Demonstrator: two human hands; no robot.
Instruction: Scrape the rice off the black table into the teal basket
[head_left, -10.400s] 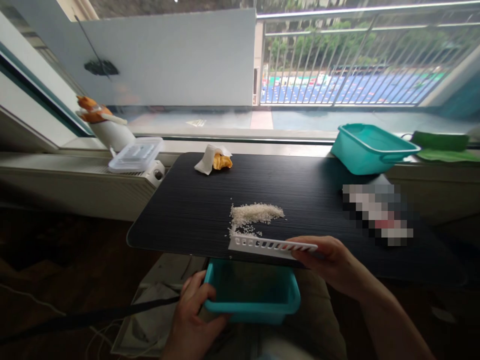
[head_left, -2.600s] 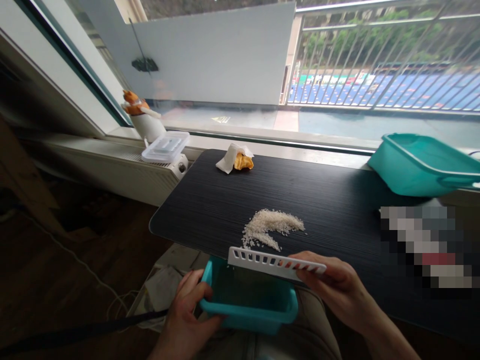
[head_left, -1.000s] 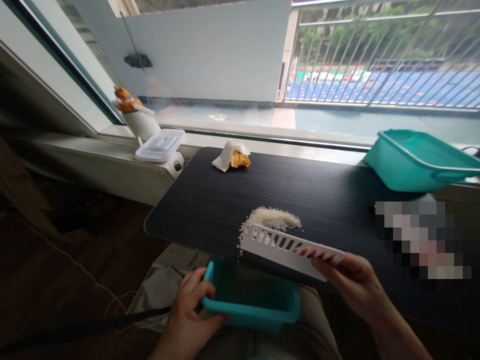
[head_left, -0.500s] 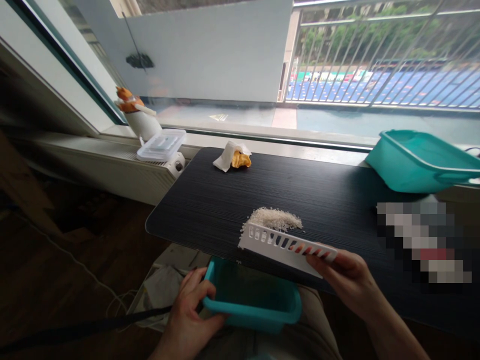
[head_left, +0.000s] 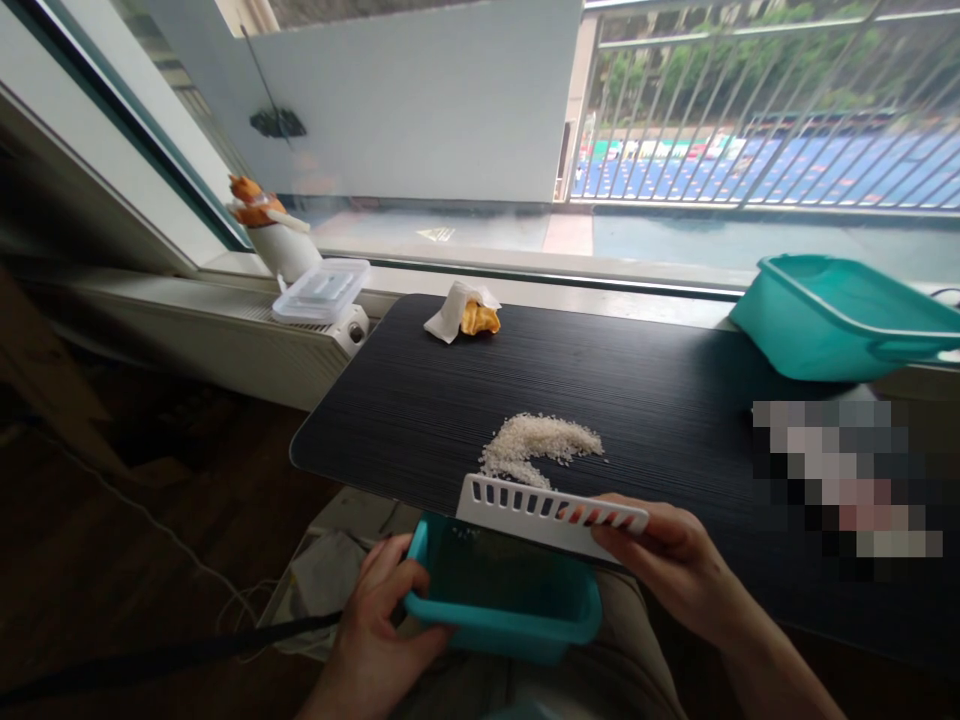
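Note:
My left hand (head_left: 390, 610) grips the left end of a teal plastic bin (head_left: 517, 625), which sits just below the front edge of the black table (head_left: 382, 400). A few white grains lie inside the bin near its far rim. Between the thumb and fingers of my right hand (head_left: 667, 545) is a white slotted plastic strip (head_left: 525, 515), held on edge along the table's front edge, above the bin. A pile of white rice (head_left: 536, 440) lies on the table just behind the strip, with a thin tail reaching toward it.
A crumpled tissue with a yellow-orange piece (head_left: 480, 318) rests at the table's back. To the right stands a larger teal basin (head_left: 840, 330), with a blurred-out patch below it. A clear plastic box (head_left: 322, 290) lies on the radiator (head_left: 300, 345) beside a white cup (head_left: 285, 250).
My right hand has drawn the slotted strip toward me and a little left, to the table edge. Some rice has spread forward, and grains now show in the bin. My left hand stays put.

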